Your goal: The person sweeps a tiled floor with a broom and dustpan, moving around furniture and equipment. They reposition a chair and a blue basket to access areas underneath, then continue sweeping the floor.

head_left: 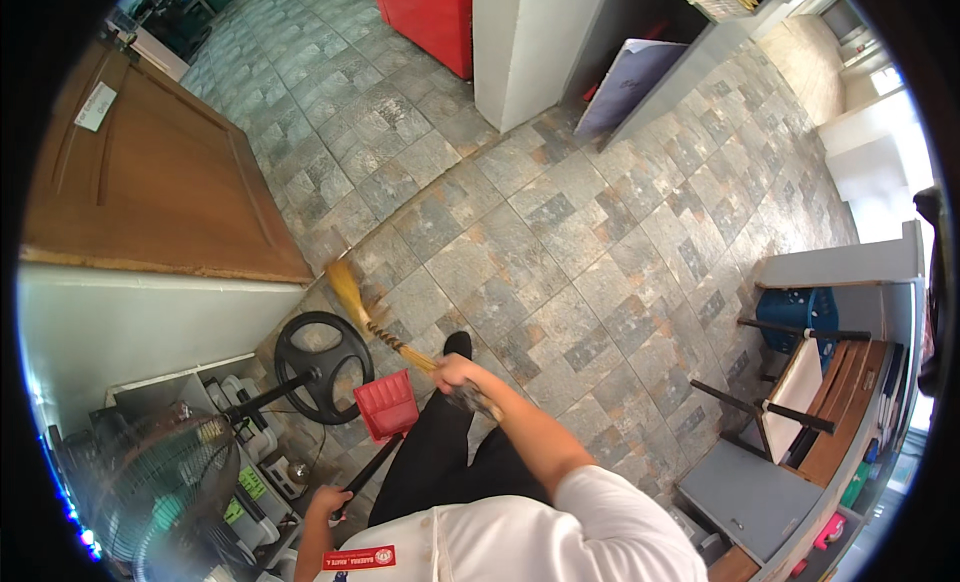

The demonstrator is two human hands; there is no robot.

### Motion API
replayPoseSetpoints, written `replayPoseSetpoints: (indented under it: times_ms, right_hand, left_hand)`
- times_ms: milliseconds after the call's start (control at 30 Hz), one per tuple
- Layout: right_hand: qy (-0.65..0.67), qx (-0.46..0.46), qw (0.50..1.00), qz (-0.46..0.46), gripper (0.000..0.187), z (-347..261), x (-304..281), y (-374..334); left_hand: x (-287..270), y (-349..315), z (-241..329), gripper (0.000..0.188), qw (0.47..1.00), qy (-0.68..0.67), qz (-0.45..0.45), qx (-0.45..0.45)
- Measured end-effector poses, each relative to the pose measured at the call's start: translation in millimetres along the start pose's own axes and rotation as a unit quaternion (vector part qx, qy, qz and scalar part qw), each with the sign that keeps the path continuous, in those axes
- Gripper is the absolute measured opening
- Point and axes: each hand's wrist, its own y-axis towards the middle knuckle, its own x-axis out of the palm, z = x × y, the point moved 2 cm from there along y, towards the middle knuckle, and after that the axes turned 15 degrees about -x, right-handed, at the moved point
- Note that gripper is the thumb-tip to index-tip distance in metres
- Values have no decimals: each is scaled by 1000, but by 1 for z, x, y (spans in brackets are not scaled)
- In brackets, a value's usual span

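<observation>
My right hand [455, 373] is closed round the handle of a straw broom [348, 290]. The broom's yellow bristles fan out on the tiles beside the lower corner of the brown door. Down at the lower left, my left hand [327, 503] grips the black handle of a red dustpan [386, 404]. The pan part is next to a round black fan base and near my leg, apart from the bristles. Whether it touches the floor I cannot tell, and any dirt in it is too small to make out.
A standing fan [150, 482] with its round black base [323, 368] is at the left, by a shelf of grey equipment. The brown door [160, 172] stands open above it. A red cabinet [428, 22] is at the top; a grey desk [755, 497] and chair [795, 402] are at the right.
</observation>
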Motion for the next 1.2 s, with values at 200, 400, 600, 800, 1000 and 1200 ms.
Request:
replayPoseSetpoints:
  times_ms: [200, 400, 600, 800, 1000, 1200]
  right_hand:
    - [344, 59, 919, 187, 20, 54, -114, 8]
    - [600, 93, 654, 450, 11, 50, -199, -154]
    - [354, 74, 776, 516, 6, 8, -227, -178]
    - [393, -9, 772, 500, 15, -71, -183, -200]
    - [480, -90, 760, 429, 10, -21, -277, -153]
    - [546, -116, 669, 490, 9, 74, -341, -148]
  left_hand:
    - [-59, 12, 14, 31, 994, -95, -44, -1]
    - [-85, 36, 43, 34, 990, -111, -70, -42]
    - [-108, 37, 57, 40, 993, 109, 29, 22]
    - [-118, 35, 89, 45, 959, 268, 88, 23]
    - [-131, 19, 141, 42, 942, 324, 76, 40]
    - [-122, -29, 196, 44, 949, 296, 94, 59]
